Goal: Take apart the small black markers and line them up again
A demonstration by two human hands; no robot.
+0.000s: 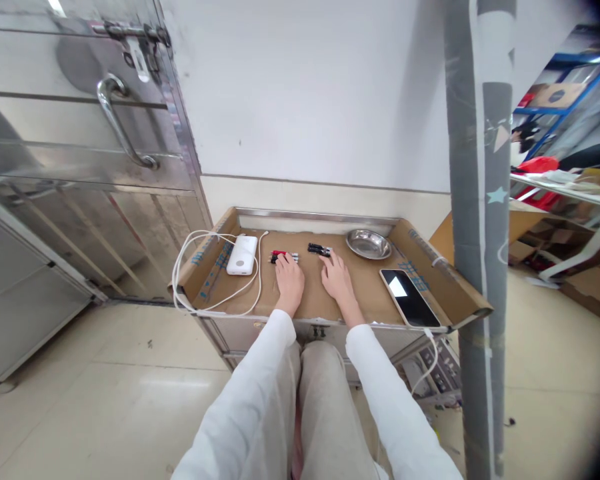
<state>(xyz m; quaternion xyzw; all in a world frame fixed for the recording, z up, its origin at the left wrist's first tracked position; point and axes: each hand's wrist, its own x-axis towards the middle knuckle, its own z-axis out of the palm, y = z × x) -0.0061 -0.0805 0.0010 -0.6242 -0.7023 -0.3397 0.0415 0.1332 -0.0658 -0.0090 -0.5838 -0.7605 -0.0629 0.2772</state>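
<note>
My left hand (289, 280) lies palm down on the cardboard-lined tabletop (330, 300), its fingertips touching a small bundle of red and black pens (283, 256). My right hand (337, 275) also lies flat with fingers stretched out, the tips reaching a second small pile of dark pens (319, 250). Neither hand wraps round anything. Both arms wear white sleeves, and my knees show below the table's front edge.
A white power bank (243, 255) with a looped white cable (190, 267) lies at the left. A steel bowl (369, 244) stands at the back right, a phone (409, 297) at the right front. A steel cabinet (80, 167) stands left, a grey post (477, 233) right.
</note>
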